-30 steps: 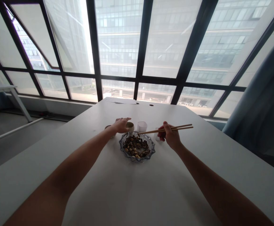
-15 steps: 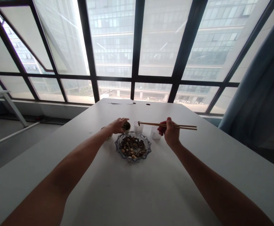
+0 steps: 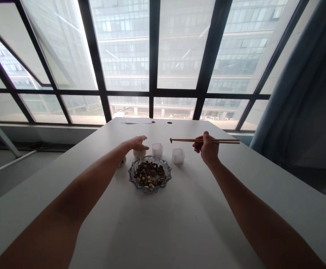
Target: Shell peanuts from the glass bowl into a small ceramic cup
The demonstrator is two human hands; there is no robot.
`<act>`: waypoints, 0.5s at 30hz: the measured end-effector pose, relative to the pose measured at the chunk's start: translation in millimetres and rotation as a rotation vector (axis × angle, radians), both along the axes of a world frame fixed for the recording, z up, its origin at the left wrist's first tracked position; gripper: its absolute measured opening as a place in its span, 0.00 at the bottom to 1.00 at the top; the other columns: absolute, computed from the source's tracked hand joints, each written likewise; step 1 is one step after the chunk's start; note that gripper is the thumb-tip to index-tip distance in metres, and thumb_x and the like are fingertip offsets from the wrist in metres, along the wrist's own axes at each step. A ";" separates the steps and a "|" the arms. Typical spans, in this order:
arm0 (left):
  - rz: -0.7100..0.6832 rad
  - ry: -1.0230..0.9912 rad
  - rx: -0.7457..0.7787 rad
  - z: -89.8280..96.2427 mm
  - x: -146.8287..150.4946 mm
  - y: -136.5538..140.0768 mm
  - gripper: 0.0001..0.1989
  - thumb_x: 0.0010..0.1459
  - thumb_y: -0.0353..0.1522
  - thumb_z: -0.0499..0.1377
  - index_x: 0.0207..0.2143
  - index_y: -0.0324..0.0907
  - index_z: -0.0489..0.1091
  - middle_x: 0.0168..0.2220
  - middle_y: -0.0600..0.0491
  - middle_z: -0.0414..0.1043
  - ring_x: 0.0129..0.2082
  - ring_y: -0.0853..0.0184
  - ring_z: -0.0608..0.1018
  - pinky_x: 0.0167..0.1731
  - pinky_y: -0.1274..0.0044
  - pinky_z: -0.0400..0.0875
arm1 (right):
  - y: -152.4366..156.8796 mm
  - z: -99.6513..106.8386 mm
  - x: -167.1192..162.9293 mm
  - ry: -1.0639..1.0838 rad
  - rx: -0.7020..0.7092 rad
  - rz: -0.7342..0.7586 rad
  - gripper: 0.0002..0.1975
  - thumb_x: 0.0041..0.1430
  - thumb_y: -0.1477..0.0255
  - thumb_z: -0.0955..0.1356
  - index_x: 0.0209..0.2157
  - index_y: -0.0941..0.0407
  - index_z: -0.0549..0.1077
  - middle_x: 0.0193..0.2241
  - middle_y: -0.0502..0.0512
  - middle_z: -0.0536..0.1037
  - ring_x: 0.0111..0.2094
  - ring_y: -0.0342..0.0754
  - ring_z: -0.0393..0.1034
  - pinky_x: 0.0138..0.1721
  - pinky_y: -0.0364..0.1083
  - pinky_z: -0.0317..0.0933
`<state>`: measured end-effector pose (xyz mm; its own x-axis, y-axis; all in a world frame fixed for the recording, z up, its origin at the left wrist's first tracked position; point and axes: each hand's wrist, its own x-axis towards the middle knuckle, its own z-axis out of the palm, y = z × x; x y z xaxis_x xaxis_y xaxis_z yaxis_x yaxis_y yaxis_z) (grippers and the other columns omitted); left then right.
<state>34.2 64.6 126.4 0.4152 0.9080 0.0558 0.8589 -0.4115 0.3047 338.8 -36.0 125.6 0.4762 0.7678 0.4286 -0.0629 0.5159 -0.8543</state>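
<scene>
My right hand [image 3: 210,148] grips a pair of wooden chopsticks [image 3: 191,140], held level above the table. A small dark piece, perhaps a seed [image 3: 171,141], is at their left tips. Over a small pale round jar [image 3: 139,153], my left hand [image 3: 137,143] is open, thumb and fingers apart; whether it touches the jar I cannot tell. In front stands a scalloped glass bowl [image 3: 165,181] with dark striped seeds [image 3: 151,170] and several light-shelled nuts [image 3: 147,184]. Another small jar with a black mark [image 3: 122,162] is partly behind my left forearm.
Two translucent cups stand behind the bowl, one at the middle [image 3: 157,150] and one to its right [image 3: 178,156]. White sheets [image 3: 134,120] lie at the far end of the white table [image 3: 163,231]. Beyond are windows, with a blue curtain [image 3: 280,93] on the right.
The round jar, earlier tipped with its dark mouth towards me, now stands upright, and my left hand has opened over it. My right hand and the chopsticks moved right, away from the cups.
</scene>
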 end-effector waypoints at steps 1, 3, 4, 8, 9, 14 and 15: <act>-0.040 -0.011 0.051 0.4 13.5 -3.6 0.38 0.53 0.45 0.63 0.63 0.39 0.62 0.63 0.39 0.65 0.60 0.51 0.71 0.56 0.68 0.68 | 1.4 1.3 7.1 0.019 0.012 -0.021 0.24 0.61 0.53 0.67 0.20 0.57 0.69 0.10 0.51 0.71 0.07 0.40 0.60 0.07 0.39 0.50; -0.178 -0.022 0.096 -2.4 44.5 -12.6 0.37 0.57 0.46 0.60 0.64 0.39 0.60 0.64 0.40 0.64 0.63 0.53 0.69 0.59 0.67 0.65 | 4.0 3.5 20.7 0.071 0.022 -0.056 0.24 0.62 0.54 0.66 0.20 0.57 0.70 0.10 0.51 0.71 0.08 0.40 0.60 0.07 0.39 0.50; -0.237 -0.003 0.098 -5.2 60.6 -17.4 0.39 0.57 0.47 0.61 0.65 0.39 0.58 0.65 0.40 0.62 0.64 0.52 0.67 0.60 0.66 0.63 | 5.0 4.6 27.0 0.099 0.020 -0.066 0.24 0.63 0.54 0.66 0.20 0.57 0.70 0.10 0.50 0.71 0.08 0.40 0.60 0.07 0.39 0.50; -0.337 0.046 0.142 -19.1 114.6 -31.4 0.43 0.54 0.46 0.65 0.67 0.41 0.53 0.64 0.38 0.63 0.65 0.49 0.65 0.65 0.59 0.54 | 6.2 7.7 48.5 0.204 -0.015 -0.004 0.25 0.63 0.54 0.66 0.19 0.56 0.68 0.09 0.49 0.68 0.08 0.40 0.60 0.08 0.38 0.50; -0.349 0.049 0.150 -22.2 123.3 -32.9 0.43 0.54 0.44 0.65 0.67 0.41 0.53 0.63 0.38 0.65 0.64 0.50 0.66 0.65 0.58 0.52 | 6.0 7.8 53.0 0.225 -0.028 0.033 0.25 0.63 0.54 0.66 0.19 0.56 0.68 0.09 0.49 0.68 0.08 0.40 0.60 0.08 0.38 0.50; -0.412 -0.105 0.249 -34.0 135.7 -31.7 0.45 0.49 0.34 0.68 0.66 0.40 0.53 0.56 0.40 0.72 0.58 0.50 0.72 0.59 0.60 0.63 | 5.2 2.4 68.2 0.259 -0.066 0.145 0.22 0.62 0.60 0.68 0.19 0.56 0.67 0.09 0.48 0.67 0.09 0.39 0.59 0.08 0.37 0.50; -0.429 -0.154 0.282 -35.8 133.8 -30.7 0.45 0.48 0.32 0.68 0.66 0.40 0.53 0.56 0.40 0.72 0.58 0.51 0.73 0.58 0.61 0.65 | 5.5 0.8 69.6 0.254 -0.067 0.151 0.22 0.62 0.60 0.69 0.19 0.56 0.67 0.09 0.48 0.67 0.09 0.39 0.59 0.08 0.37 0.50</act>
<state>168.1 33.9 90.6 0.7136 0.5992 0.3628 0.5496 -0.8001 0.2405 408.4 -30.5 126.4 0.4400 0.8605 0.2567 -0.3502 0.4276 -0.8334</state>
